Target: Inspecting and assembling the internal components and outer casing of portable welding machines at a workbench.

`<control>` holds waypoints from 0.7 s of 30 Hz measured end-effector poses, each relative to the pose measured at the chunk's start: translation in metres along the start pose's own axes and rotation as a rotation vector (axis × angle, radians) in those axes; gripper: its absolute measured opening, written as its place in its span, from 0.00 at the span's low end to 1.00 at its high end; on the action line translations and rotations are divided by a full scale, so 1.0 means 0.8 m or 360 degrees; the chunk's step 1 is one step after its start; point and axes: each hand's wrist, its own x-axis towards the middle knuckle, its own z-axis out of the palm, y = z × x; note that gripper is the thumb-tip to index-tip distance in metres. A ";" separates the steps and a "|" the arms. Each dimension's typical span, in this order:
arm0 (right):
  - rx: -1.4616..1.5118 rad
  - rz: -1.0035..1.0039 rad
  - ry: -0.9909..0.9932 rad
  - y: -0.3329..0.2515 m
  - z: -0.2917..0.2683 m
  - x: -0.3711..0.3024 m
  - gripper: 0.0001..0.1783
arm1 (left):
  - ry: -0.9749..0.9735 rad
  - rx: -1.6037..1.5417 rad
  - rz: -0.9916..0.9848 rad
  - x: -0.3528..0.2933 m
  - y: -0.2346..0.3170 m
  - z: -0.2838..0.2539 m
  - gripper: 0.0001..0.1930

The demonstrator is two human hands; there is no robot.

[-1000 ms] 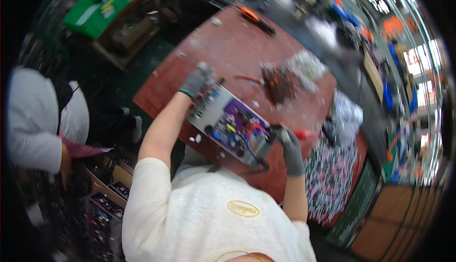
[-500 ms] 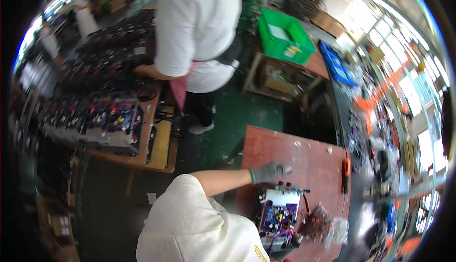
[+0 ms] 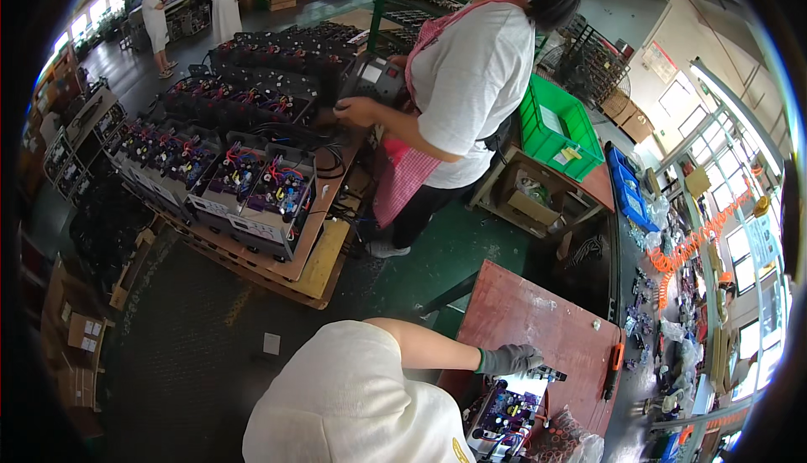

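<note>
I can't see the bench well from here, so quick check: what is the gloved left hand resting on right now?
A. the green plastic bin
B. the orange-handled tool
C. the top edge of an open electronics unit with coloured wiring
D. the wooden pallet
C: the gloved left hand grips the top edge of the open electronics unit on the reddish workbench, apart from the orange-handled tool.

One gloved hand (image 3: pixel 510 360) of the wearer shows, resting on one open circuit-board unit (image 3: pixel 507 417) on one reddish-brown surface (image 3: pixel 538 316). One orange-handled tool (image 3: pixel 612 369) lies on that surface. One co-worker in a pink apron (image 3: pixel 458 85) stands nearby, and two more people (image 3: pixel 189 5) are far off. There is one green crate (image 3: pixel 559 127), one blue tray (image 3: pixel 629 194), and one pallet (image 3: pixel 277 270) carrying many similar units, too crowded to count.
</note>
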 end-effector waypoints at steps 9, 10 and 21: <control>0.0220 -0.0017 0.0414 0.085 -0.084 -0.156 0.16 | -0.0575 0.1159 0.1276 0.058 -0.019 0.036 0.16; 0.0262 -0.0030 0.0485 0.095 -0.090 -0.190 0.15 | -0.0763 0.0708 0.0992 0.061 -0.019 0.043 0.17; -0.0840 0.0035 0.1030 0.002 0.013 -0.319 0.14 | -0.1134 -0.0817 -0.0783 0.075 -0.010 0.117 0.21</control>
